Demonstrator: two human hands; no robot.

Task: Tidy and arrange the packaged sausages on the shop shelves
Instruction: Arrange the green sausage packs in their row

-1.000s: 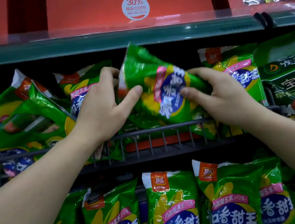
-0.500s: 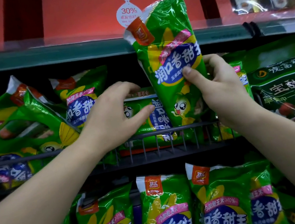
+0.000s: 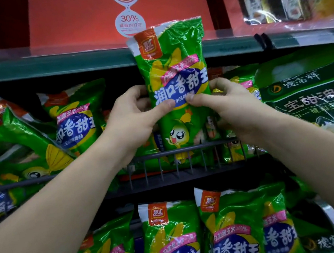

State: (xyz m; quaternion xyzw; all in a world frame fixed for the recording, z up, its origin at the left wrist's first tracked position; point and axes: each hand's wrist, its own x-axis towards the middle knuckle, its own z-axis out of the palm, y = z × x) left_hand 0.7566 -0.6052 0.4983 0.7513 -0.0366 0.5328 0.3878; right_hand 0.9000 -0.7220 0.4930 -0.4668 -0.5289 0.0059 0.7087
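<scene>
A green sausage pack (image 3: 172, 65) with an orange logo and a corn cartoon stands upright at the middle shelf, its top reaching above the upper shelf edge. My left hand (image 3: 132, 118) grips its left side, thumb pressed on the front label. My right hand (image 3: 230, 106) grips its right side the same way, and the two thumbs nearly meet. The pack's bottom sits behind the wire rail (image 3: 186, 151). More packs of the same kind lean at the left (image 3: 74, 117) and behind my right hand (image 3: 243, 81).
Tilted, jumbled green packs (image 3: 10, 148) fill the shelf's left end. A dark green bag (image 3: 311, 93) of another product lies at the right. A lower shelf holds a row of upright sausage packs (image 3: 171, 239). Red boxes (image 3: 73, 19) and a jar pack (image 3: 273, 2) sit above.
The pack went from tilted, held by the right hand alone, to upright and centred. My left hand left the lying pack behind the rail and took hold of the raised pack's left side.
</scene>
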